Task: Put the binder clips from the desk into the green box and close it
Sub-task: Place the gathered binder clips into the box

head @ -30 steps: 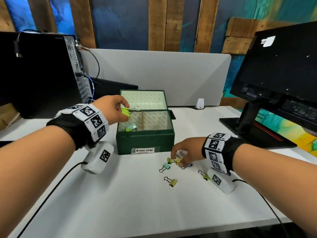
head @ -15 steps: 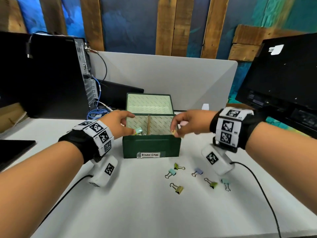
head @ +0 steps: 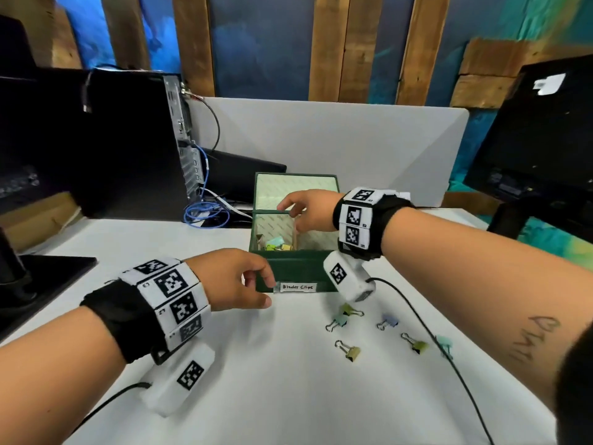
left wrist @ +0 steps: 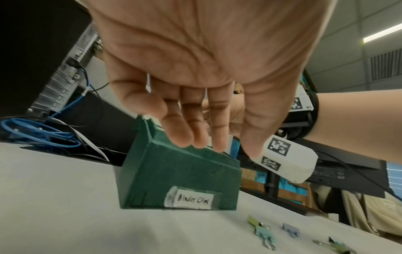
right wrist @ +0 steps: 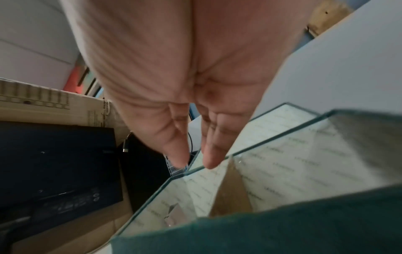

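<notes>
The green box [head: 298, 275], labelled "Binder Clips", stands open with its lid [head: 296, 189] upright behind. Several clips [head: 276, 246] lie in its left compartment. My right hand [head: 290, 216] hovers over the box near the wooden divider [right wrist: 232, 192]; its thumb and fingers [right wrist: 210, 154] are straight and hold nothing. My left hand [head: 269, 292] hangs by the box's front left corner [left wrist: 152, 165], fingers [left wrist: 185, 134] relaxed and empty. Several loose clips lie on the desk in front: olive [head: 351, 311], teal [head: 337, 322], lilac [head: 387, 322], gold [head: 350, 350], yellow-green [head: 417, 345], mint [head: 444, 343].
A black PC tower [head: 128, 139] with blue cables [head: 205, 215] stands at the back left. A monitor [head: 539, 149] is at the right, another monitor base [head: 38, 277] at the left. A grey divider panel [head: 337, 139] closes the back. My wrist cables trail over the white desk [head: 288, 396].
My right hand has moved from the box's front right rim to over its middle and no longer holds a clip. My left hand has drawn back from the left compartment to the front corner.
</notes>
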Motion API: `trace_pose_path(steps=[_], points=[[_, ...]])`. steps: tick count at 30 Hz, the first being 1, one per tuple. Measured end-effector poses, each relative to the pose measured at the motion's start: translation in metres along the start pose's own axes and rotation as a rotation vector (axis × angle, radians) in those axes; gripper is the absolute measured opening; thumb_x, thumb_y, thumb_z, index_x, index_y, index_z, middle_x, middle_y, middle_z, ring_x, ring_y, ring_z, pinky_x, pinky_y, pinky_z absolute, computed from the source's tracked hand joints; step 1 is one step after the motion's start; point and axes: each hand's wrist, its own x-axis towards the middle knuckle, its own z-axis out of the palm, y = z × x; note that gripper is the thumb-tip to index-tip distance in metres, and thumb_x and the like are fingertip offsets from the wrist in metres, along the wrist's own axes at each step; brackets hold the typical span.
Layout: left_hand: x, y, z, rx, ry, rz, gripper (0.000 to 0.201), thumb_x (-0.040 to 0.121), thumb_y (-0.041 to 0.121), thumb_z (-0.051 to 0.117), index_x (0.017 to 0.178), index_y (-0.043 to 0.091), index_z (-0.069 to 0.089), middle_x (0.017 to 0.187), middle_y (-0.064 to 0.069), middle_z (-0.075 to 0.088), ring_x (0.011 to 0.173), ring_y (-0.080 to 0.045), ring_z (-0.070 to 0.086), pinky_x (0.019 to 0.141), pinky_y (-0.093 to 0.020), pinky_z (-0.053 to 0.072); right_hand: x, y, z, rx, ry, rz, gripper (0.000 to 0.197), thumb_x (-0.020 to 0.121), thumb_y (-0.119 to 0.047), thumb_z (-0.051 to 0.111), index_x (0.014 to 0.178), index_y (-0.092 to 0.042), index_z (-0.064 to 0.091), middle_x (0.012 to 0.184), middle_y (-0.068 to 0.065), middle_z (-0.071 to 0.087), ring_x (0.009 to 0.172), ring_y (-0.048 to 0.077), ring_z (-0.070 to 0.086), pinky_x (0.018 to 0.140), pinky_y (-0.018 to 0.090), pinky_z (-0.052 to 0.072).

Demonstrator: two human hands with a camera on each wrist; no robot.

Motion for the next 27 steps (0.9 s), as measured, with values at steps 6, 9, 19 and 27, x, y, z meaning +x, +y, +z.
trace_pose_path(steps=[6,9,19,27], points=[[0.026,0.028,0.026,0.073,-0.129,0.082,0.038,0.076,0.044,0.069,0.111,0.035,0.059,0.082,0.014,0.052,0.071,-0.005,0.051,0.077,-0.024,0.046,-0.072,0.051,-0.011,-0.086,-0.004,0.009,0.032,0.084,-0.003,0.05,0.102,-0.026,0.064,0.101,-0.008,0.059,0.079,0.009,0.053,0.065,0.014,0.041],[0.035,0.048,0.039,0.117,-0.189,0.099,0.049,0.075,0.051,0.068,0.12,0.037,0.053,0.097,0.015,0.052,0.083,-0.007,0.052,0.073,-0.021,0.045,-0.105,0.075,-0.002,-0.243,-0.236,0.085,0.037,0.086,-0.007,0.05,0.115,-0.027,0.062,0.112,-0.009,0.059,0.096,0.012,0.055,0.082,0.019,0.041],[0.043,0.086,0.066,0.235,-0.316,0.144,0.052,0.071,0.054,0.069,0.119,0.04,0.054,0.105,0.011,0.052,0.091,-0.011,0.051,0.085,-0.023,0.042,-0.12,0.078,0.035,-0.339,-0.436,-0.085,0.062,0.09,-0.009,0.055,0.144,-0.029,0.032,0.157,-0.006,0.022,0.141,0.014,0.026,0.112,0.029,0.023],[0.04,0.093,0.068,0.317,-0.307,0.154,0.056,0.068,0.052,0.073,0.12,0.042,0.052,0.114,0.01,0.052,0.095,-0.011,0.051,0.076,-0.024,0.038,-0.14,0.084,0.024,-0.318,-0.487,0.008,0.054,0.089,0.0,0.041,0.135,-0.026,0.048,0.132,-0.004,0.051,0.123,0.016,0.048,0.101,0.021,0.033]])
